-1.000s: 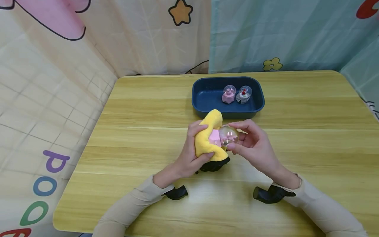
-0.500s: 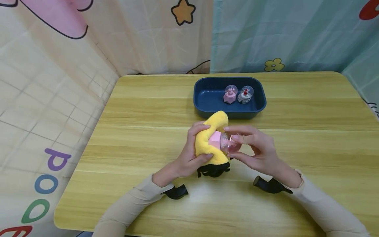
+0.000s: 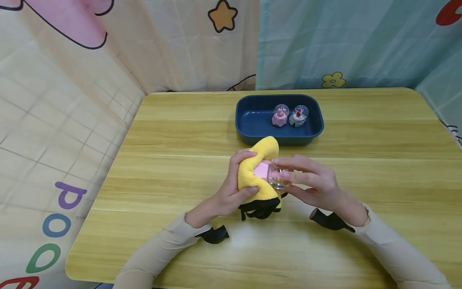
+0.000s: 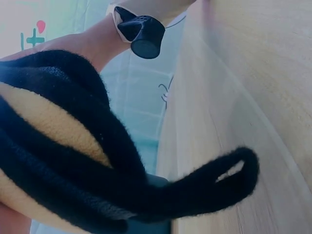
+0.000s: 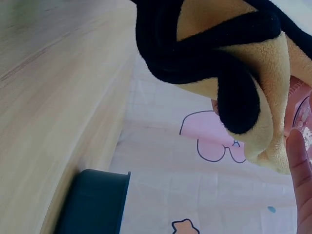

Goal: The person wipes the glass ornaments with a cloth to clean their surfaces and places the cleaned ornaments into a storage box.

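Observation:
A snow globe (image 3: 261, 169) with a faceted pink base and a clear dome lies on its side between my hands, dome to the right. My left hand (image 3: 229, 196) grips a fuzzy yellow cloth (image 3: 248, 176) with black edging, folded around the base. With thumb and fingers, my right hand (image 3: 319, 182) holds the dome, its fingers covering part of it. The left wrist view is filled by the cloth's black edging (image 4: 112, 190), with one loop sticking out. In the right wrist view the cloth (image 5: 273, 73) hangs down beside a fingertip (image 5: 296, 151) at the globe.
Behind my hands stands a dark blue tray (image 3: 249, 138). Inside it, on the right, are a pink snow globe (image 3: 279, 117) and a white snow globe (image 3: 297, 118) with a red detail. The wooden table (image 3: 173, 168) backs onto printed curtains (image 3: 325, 44).
My right hand has turned over the dome, its fingers moving from the far and near sides to across the front. The cloth has shifted slightly right, and its black edging hangs lower.

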Available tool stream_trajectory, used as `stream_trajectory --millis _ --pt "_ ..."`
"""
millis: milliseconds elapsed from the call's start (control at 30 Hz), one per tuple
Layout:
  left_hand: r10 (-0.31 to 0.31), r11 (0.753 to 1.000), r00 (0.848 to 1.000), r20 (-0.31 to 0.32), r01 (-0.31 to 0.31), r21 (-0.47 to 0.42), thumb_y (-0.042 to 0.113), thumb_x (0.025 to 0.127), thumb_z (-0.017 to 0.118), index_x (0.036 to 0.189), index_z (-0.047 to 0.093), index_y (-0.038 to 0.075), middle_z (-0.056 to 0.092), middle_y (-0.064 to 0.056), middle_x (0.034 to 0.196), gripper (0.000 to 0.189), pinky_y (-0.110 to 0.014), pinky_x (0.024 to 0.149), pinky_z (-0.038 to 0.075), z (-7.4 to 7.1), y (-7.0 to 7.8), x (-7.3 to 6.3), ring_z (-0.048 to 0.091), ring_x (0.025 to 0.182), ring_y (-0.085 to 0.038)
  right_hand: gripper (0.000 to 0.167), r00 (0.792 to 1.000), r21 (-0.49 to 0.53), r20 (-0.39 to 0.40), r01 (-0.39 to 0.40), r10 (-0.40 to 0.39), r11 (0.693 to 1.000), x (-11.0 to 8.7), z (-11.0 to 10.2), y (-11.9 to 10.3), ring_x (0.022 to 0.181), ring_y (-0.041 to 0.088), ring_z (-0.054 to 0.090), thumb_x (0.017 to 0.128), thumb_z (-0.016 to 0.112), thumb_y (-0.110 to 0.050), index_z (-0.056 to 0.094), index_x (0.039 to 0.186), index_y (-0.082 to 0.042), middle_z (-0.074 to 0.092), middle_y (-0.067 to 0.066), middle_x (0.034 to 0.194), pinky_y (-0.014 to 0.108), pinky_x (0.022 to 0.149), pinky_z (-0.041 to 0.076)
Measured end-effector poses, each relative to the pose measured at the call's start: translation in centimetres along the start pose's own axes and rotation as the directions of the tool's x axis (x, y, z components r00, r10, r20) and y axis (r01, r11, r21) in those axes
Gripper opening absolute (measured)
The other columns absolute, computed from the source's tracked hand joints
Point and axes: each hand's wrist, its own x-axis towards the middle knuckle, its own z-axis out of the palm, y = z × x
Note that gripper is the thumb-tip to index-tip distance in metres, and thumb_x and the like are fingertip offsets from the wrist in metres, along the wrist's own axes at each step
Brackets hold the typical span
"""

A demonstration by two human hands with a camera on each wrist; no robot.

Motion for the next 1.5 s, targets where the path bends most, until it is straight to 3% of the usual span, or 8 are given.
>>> stream_trajectory --millis 167,433,633,833,967,1100,1200,1500 --pt "-0.009 1.0 1.0 0.008 0.009 -0.006 0.047 0.095 0.044 0.128 0.016 -0.005 0.026 -0.029 0.125 0.067 -0.027 0.101 0.032 0.0 0.2 0.1 0.031 0.12 -0.021 0.022 0.999 0.042 -0.029 -0.023 0.024 0.999 -0.1 0.1 0.1 0.109 0.017 0.063 0.084 0.069 -0.014 0.061 0.093 0.004 0.063 0.013 0.123 0.02 0.094 0.048" --pt "0.007 1.0 1.0 -0.004 -0.007 0.016 0.048 0.095 0.044 0.128 0.016 -0.003 0.027 -0.029 0.124 0.067 -0.031 0.101 0.034 0.1 0.3 0.2 0.032 0.12 -0.022 0.03 0.987 0.141 -0.075 -0.13 0.141 0.982 -0.3 0.2 -0.2 0.113 0.015 0.061 0.08 0.073 -0.015 0.062 0.1 0.005 0.062 0.007 0.125 0.017 0.089 0.05" --pt "0.066 0.995 0.998 -0.008 -0.065 0.073 0.049 0.094 0.044 0.127 0.018 -0.001 0.028 -0.029 0.124 0.065 -0.031 0.103 0.033 0.1 0.2 0.3 0.032 0.12 -0.025 0.04 0.959 0.336 -0.086 -0.227 0.27 0.914 -0.3 0.3 -0.7 0.113 0.019 0.06 0.078 0.074 -0.008 0.06 0.111 0.008 0.062 0.011 0.124 0.018 0.086 0.051" --pt "0.126 0.983 0.992 0.004 -0.125 0.133 0.047 0.094 0.045 0.127 0.021 0.001 0.029 -0.029 0.123 0.061 -0.033 0.103 0.031 0.1 0.2 0.4 0.033 0.117 -0.031 0.042 0.919 0.441 -0.102 -0.302 0.382 0.845 -0.3 0.5 -1.3 0.104 0.019 0.064 0.076 0.074 -0.004 0.057 0.112 0.011 0.063 0.013 0.118 0.019 0.078 0.054" --pt "0.152 0.973 0.988 0.018 -0.153 0.172 0.046 0.094 0.046 0.126 0.022 0.003 0.03 -0.029 0.123 0.059 -0.036 0.103 0.031 0.1 0.1 0.4 0.033 0.117 -0.033 0.041 0.877 0.505 -0.112 -0.354 0.466 0.787 -0.5 0.6 -1.8 0.088 0.014 0.065 0.077 0.073 -0.004 0.056 0.111 0.01 0.063 0.011 0.114 0.018 0.068 0.055" --pt "0.172 0.962 0.985 0.031 -0.175 0.212 0.046 0.094 0.045 0.124 0.023 0.002 0.031 -0.028 0.122 0.058 -0.037 0.102 0.032 0.2 0.0 0.4 0.034 0.117 -0.033 0.037 0.826 0.536 -0.094 -0.429 0.556 0.727 -0.5 0.6 -2.3 0.068 0.01 0.064 0.08 0.071 -0.004 0.055 0.112 0.007 0.061 0.008 0.109 0.017 0.052 0.051" --pt "0.179 0.954 0.983 0.033 -0.182 0.237 0.045 0.094 0.045 0.123 0.023 0.002 0.031 -0.028 0.122 0.057 -0.037 0.101 0.033 0.2 -0.2 0.3 0.034 0.116 -0.033 0.033 0.78 0.546 -0.064 -0.494 0.622 0.676 -0.4 0.5 -2.6 0.061 0.011 0.064 0.082 0.067 0.003 0.054 0.113 0.005 0.06 0.007 0.105 0.02 0.045 0.049" --pt "0.155 0.943 0.987 0.033 -0.158 0.293 0.044 0.093 0.046 0.123 0.023 0.003 0.03 -0.027 0.125 0.056 -0.037 0.103 0.034 0.2 -0.3 0.2 0.034 0.119 -0.034 0.024 0.598 0.479 0.053 -0.718 0.8 0.505 0.2 0.1 -3.1 0.05 0.012 0.058 0.088 0.058 0.004 0.053 0.106 -0.011 0.059 -0.001 0.085 0.025 0.04 0.045"
